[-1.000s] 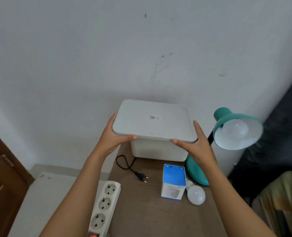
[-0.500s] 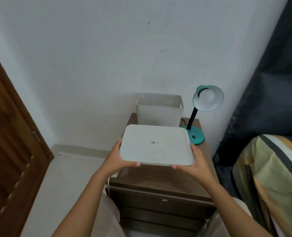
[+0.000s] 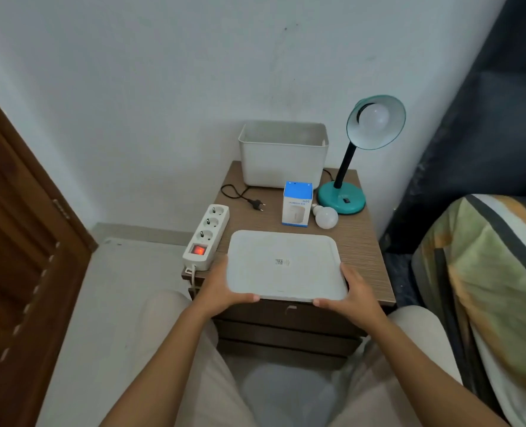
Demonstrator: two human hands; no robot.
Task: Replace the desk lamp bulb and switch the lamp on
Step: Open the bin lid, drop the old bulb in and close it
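Observation:
A teal desk lamp (image 3: 341, 197) stands at the back right of the wooden nightstand (image 3: 363, 241), with a white bulb (image 3: 374, 117) in its shade. A loose white bulb (image 3: 325, 216) lies beside the lamp's base, next to a blue-and-white box (image 3: 297, 203). The lamp's black plug (image 3: 257, 204) lies unplugged near a white power strip (image 3: 207, 234) whose red switch glows. My left hand (image 3: 221, 288) and my right hand (image 3: 355, 292) hold a white lid (image 3: 286, 263) by its sides, low over the nightstand's front.
An open white bin (image 3: 283, 157) stands at the back of the nightstand against the wall. A wooden door (image 3: 18, 241) is at the left, and a bed with a striped cover (image 3: 486, 272) at the right. My knees flank the nightstand's drawers.
I lifted the lid off the bin and brought it toward me and down to the nightstand's front. The view has pulled back and tilted down.

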